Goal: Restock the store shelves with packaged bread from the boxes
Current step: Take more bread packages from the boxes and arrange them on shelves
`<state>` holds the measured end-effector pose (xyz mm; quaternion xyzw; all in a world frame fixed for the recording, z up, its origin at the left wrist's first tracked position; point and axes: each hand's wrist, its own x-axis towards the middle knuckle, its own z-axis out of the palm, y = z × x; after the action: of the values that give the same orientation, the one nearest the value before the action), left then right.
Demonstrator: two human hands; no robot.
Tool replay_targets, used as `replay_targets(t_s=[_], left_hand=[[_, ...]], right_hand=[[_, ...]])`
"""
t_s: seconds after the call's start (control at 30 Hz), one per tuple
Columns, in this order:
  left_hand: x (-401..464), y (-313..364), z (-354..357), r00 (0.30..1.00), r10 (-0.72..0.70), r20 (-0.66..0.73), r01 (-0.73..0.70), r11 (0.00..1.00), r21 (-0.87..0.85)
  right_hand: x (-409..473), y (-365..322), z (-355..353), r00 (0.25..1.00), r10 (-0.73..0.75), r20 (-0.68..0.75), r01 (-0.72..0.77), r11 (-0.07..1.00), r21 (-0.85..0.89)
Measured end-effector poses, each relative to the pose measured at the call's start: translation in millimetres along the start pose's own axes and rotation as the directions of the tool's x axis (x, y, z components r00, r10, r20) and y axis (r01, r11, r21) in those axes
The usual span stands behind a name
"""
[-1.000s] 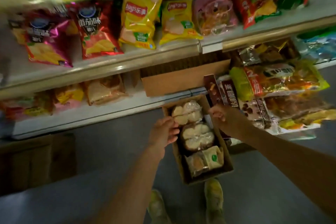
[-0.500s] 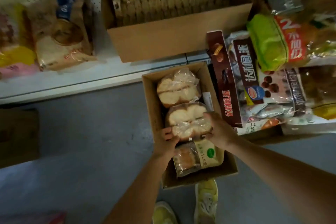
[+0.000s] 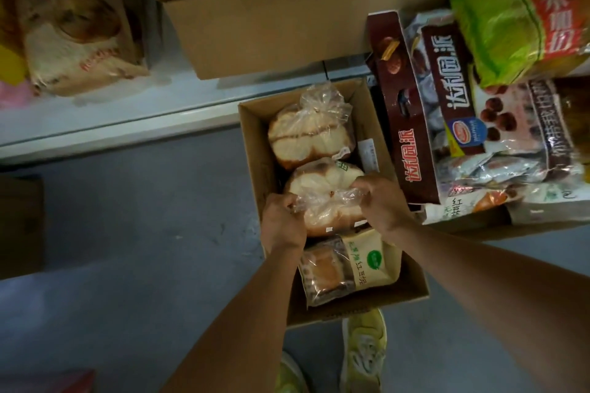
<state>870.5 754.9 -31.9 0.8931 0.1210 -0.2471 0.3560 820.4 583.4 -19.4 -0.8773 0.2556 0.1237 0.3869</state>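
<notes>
The open cardboard box [image 3: 255, 143] on the floor [image 3: 127, 233] is packed end to end with three bread bags, leaving only thin gaps along its walls; the middle bag [image 3: 322, 198] is hemmed in by the far bag [image 3: 309, 134] and the near bag [image 3: 344, 268], so the way out is straight up. To the box's right, a brown snack carton [image 3: 405, 124] and piled packets [image 3: 510, 143] crowd its wall. Left of the box the floor lies bare, and the bottom shelf's front edge [image 3: 111, 128] has room between a bread bag [image 3: 73, 41] and a large carton [image 3: 287, 25].
</notes>
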Motion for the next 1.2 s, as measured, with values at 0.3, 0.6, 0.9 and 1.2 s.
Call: replay_targets(t_s=[0.3, 0.6, 0.9, 1.2], left_hand=[[-43.6, 66.3, -90.9, 0.998, 0.058, 0.04, -0.052, 0.986, -0.156], [-117.9, 146.4, -220.6, 0.983, 0.183, 0.034, -0.165, 0.941, -0.297], [-207.3, 220.6, -361.7, 0.961, 0.274, -0.023, -0.236, 0.781, -0.578], [-287.4, 272.3, -479.8, 0.937, 0.337, -0.092, -0.256, 0.482, -0.838]], right_hand=[[-38.9, -84.6, -79.0, 0.989, -0.129, -0.074, 0.126, 0.991, -0.048], [-110.9, -204.2, -176.5, 0.953, -0.273, -0.127, 0.274, 0.962, -0.012], [-197.0, -345.9, -273.1, 0.902, -0.39, -0.188, 0.424, 0.884, 0.2], [-273.0, -488.8, -382.5, 0.724, -0.571, -0.387, 0.655, 0.745, 0.128]])
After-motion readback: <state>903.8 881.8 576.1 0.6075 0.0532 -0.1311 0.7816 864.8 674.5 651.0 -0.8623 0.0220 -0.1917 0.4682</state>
